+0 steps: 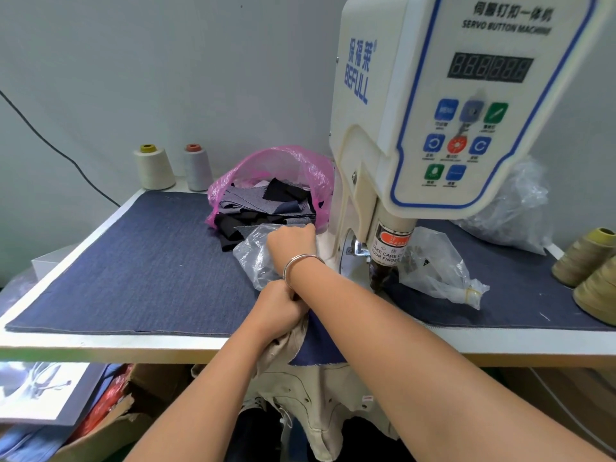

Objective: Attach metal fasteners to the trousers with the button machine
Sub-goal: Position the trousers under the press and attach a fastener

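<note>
The white servo button machine [433, 128] stands at the right of the table, its press head [383, 261] pointing down at the denim mat. Beige trousers [320, 405] hang over the table's front edge under my arms. My left hand [278, 310] grips a bunched part of the trousers on the mat. My right hand [291, 243], a silver bangle on its wrist, reaches left of the press head into a clear plastic bag [253, 258]. Its fingers curl down out of sight, so what they hold is hidden.
A dark blue denim mat [150, 261] covers the table. A pink bag of fabric scraps [276, 181] sits behind the clear bag, and two thread cones [154, 168] stand at the back. Another clear bag [436, 268] and olive thread cones [586, 258] lie to the right. A cardboard box [110, 428] sits below.
</note>
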A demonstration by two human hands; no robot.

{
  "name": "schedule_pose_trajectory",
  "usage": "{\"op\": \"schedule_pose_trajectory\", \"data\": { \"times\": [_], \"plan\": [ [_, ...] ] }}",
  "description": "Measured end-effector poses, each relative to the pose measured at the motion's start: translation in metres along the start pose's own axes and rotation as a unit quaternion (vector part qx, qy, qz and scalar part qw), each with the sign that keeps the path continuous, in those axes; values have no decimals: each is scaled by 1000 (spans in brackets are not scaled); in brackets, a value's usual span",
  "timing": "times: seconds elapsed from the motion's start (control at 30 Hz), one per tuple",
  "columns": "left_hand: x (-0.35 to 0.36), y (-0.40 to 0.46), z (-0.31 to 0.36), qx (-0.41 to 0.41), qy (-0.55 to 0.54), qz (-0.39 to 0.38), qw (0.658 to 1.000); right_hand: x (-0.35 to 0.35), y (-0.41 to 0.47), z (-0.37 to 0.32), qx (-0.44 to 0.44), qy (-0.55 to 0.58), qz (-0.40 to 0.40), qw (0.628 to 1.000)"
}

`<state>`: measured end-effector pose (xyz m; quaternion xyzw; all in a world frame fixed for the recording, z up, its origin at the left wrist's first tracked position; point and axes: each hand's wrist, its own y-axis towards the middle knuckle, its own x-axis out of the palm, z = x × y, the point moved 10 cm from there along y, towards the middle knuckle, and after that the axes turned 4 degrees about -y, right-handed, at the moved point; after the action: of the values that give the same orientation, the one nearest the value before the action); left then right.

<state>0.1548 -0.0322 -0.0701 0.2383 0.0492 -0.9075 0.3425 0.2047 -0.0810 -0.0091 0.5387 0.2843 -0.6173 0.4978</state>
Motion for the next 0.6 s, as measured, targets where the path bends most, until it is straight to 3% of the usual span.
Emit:
{"op": "schedule_pose_trajectory", "data": {
  "times": [0.4,0.47,0.6],
  "plan": [
    [1,-1,6,41,-19,-3,999,-9,-23,27,55,178,42,982],
    [-4,-2,8,39,-24,15,999,-22,-41,34,73,278,92,953],
    [-3,-5,21,94,47,18,994,-44,-105,39,87,483,182,852]
  ]
}}
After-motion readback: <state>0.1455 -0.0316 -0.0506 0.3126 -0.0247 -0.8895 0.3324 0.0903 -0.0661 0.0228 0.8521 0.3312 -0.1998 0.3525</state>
